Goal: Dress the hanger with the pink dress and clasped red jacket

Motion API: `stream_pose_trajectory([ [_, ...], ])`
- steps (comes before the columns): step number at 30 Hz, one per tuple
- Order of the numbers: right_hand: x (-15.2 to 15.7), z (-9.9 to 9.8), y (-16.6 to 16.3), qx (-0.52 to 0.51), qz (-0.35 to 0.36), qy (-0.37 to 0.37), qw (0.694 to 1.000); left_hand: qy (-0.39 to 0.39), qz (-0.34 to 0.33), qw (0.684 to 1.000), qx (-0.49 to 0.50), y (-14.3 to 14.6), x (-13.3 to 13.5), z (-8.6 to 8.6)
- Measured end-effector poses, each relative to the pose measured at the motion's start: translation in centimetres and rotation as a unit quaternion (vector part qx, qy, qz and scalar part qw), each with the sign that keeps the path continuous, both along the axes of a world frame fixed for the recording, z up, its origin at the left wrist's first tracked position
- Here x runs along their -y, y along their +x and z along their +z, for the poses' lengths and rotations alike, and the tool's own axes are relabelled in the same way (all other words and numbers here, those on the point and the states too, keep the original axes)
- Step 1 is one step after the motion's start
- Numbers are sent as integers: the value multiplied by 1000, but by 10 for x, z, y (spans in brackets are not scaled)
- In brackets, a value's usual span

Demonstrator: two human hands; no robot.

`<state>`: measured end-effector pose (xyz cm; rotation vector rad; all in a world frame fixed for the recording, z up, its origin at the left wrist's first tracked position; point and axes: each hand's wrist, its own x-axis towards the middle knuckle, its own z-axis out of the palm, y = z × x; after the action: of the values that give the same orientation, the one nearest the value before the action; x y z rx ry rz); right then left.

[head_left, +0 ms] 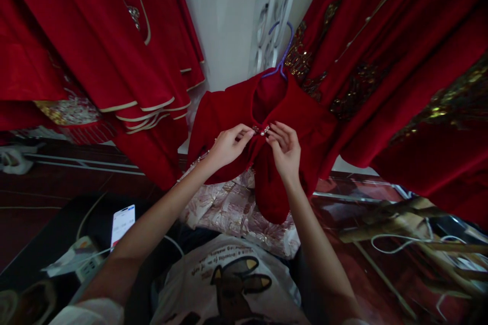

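A red velvet-like jacket [224,106] hangs on a purple hanger [288,45] in front of me. At the base of its collar sits a small beaded, pearl-like clasp [264,132]. My left hand [229,148] pinches the left end of this clasp between thumb and fingertips. From the other side, my right hand [285,152] closes thumb and index finger on its right end. Whether the two ends are joined cannot be made out. Below the jacket, pale pink brocade fabric [236,208] with a shiny pattern lies over my lap.
Red garments with pale piping [152,81] hang on the left. More red garments with gold sequins [381,71] hang on the right. A lit phone [122,223] and a power strip [87,259] with cables lie at lower left. Wooden poles [385,226] stand at right.
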<state>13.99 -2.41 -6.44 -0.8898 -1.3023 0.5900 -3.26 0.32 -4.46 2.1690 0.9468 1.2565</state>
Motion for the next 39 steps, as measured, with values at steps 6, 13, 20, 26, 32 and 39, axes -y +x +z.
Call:
stream_pose_trajectory([
  [6, 17, -39, -21, 158, -70, -11, 985, -47, -49, 996, 49, 9, 10, -10],
  [13, 27, -5, 45, 219, -27, -189, 957, -149, -87, 979, 109, 32, 18, -16],
  [20, 68, 49, 61, 128, 49, -80, 987, -195, -35, 972, 126, 52, 15, -23],
  [26, 78, 51, 33, 219, 193, -73, 954, -181, -31, 971, 153, 6, 25, -14],
  [32, 45, 4, -10, 168, 233, -91, 954, -80, 164, 965, 189, -49, 10, -37],
  [39, 0, -20, -39, 109, 124, -44, 985, -142, 126, 953, 238, -38, 5, -53],
])
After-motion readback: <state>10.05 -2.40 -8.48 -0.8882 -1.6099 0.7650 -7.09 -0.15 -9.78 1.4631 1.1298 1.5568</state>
